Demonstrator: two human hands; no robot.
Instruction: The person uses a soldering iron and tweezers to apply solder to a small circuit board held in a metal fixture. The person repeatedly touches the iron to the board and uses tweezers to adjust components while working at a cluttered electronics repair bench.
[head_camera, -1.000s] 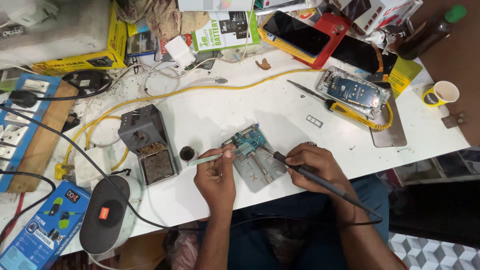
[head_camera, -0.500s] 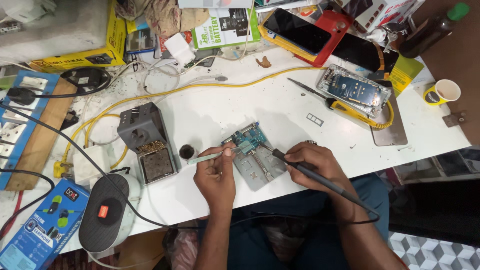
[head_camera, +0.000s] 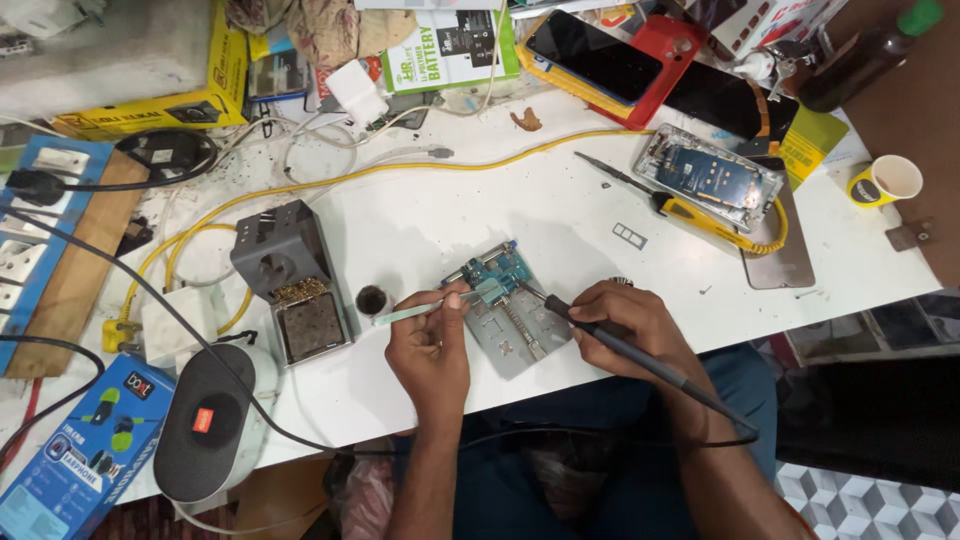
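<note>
A small blue circuit board (head_camera: 490, 272) sits clamped in a grey metal holder (head_camera: 510, 335) near the front edge of the white table (head_camera: 420, 220). My left hand (head_camera: 432, 345) grips pale green tweezers (head_camera: 425, 308) whose tips touch the board. My right hand (head_camera: 625, 325) holds a black soldering iron (head_camera: 640, 358) like a pen, its tip resting on the board's right side. The iron's cable trails off over my lap.
A grey soldering-iron stand with brass wool (head_camera: 295, 280) and a small dark pot (head_camera: 372, 299) stand left of the holder. An opened phone (head_camera: 715, 178), a yellow screwdriver (head_camera: 690, 212), a paper cup (head_camera: 888, 182), power strips (head_camera: 30, 240) and boxes crowd the edges.
Both hands stay on the board; only slight shifts of the tweezers and iron tip are visible.
</note>
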